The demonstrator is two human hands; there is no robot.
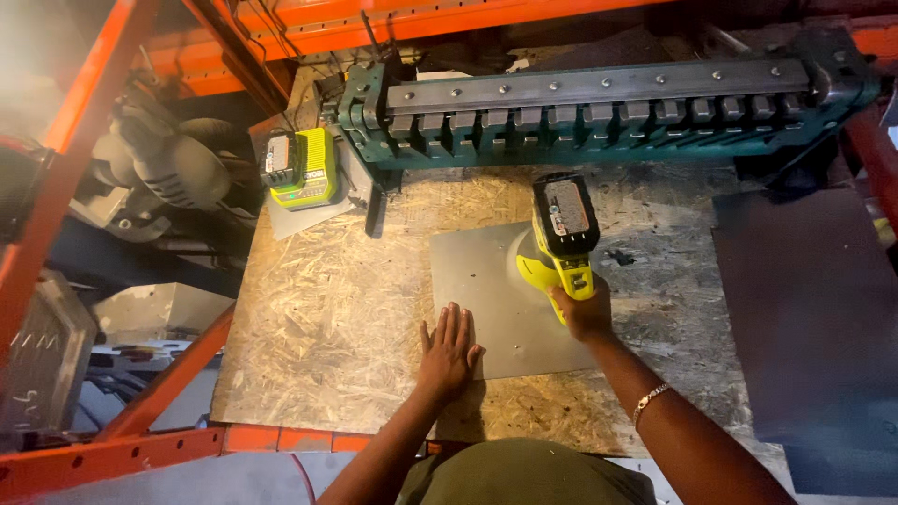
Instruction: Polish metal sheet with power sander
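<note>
On sheet [486, 281]: left hand [447, 353] flat; right hand [585, 311] gripping sander [561, 238].

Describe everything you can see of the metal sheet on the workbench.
The metal sheet is thin, flat, dull grey and roughly square, lying on the chipboard bench top. The left hand presses flat on its near left edge. The yellow power tool, held by the right hand, rests on its right part.

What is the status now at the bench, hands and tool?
Left hand flat on metal sheet, pinning it. Right hand grips yellow cordless power tool, head on sheet. Nothing in the way on the board.
</note>
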